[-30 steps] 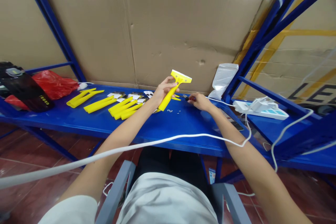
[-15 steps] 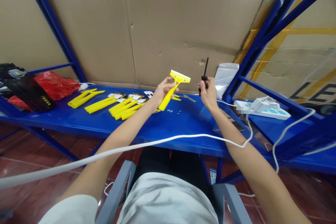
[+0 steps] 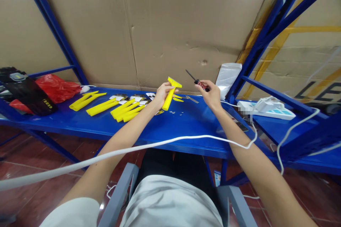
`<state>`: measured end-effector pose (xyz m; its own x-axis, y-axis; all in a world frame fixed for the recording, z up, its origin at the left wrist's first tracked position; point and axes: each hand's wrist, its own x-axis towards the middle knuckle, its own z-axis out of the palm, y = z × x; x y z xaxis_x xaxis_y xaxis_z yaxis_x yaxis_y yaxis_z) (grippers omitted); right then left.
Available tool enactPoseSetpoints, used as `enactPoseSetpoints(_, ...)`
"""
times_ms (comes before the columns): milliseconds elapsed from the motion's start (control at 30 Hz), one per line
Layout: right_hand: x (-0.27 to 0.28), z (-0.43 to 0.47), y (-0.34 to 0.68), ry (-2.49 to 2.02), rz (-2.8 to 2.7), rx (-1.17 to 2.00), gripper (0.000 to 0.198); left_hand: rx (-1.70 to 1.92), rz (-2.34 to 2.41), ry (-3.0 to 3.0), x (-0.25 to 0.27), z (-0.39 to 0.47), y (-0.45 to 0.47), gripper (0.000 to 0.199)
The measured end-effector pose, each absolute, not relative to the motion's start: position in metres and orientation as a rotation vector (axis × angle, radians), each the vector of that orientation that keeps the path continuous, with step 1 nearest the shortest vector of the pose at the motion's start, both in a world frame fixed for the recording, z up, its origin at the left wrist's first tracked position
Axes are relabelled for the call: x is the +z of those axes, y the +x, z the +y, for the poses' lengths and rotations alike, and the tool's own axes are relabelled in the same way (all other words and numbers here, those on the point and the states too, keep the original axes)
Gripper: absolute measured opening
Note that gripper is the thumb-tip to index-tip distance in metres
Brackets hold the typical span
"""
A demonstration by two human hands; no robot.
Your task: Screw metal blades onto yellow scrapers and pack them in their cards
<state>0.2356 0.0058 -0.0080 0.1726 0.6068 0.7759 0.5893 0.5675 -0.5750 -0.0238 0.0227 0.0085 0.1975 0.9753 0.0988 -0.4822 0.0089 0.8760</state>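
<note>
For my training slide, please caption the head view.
Left hand holding a yellow T-shaped scraper, right hand a black-and-red screwdriver, above a blue metal table.

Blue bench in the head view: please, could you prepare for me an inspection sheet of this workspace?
Surface: blue bench, flat, with small pale bits near its middle.
Job's things: yellow scraper and screwdriver, both held up; screwdriver tip apart from the scraper. More yellow handles lie to the left.
Clutter: black bottle and red plastic bag at far left.
Hands: left hand grips the scraper; right hand grips the screwdriver.
Cables: white cable crosses the view in front of both forearms; power strip at right.
Surroundings: cardboard behind the bench, blue frame at the sides.
</note>
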Motion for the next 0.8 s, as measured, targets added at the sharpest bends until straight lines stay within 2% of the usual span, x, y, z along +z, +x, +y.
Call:
enactPoseSetpoints(300, -0.008, 0.003, 0.248, -1.305, -1.823, -0.279, 0.032, 1.373, 0.791, 1.018, 0.0, 0.043, -0.038, 0.049)
enactPoseSetpoints(800, -0.009, 0.003, 0.247, -1.28, -1.852, -0.276, 0.03, 1.304, 0.806, 1.065, 0.001, 0.038, -0.036, 0.048)
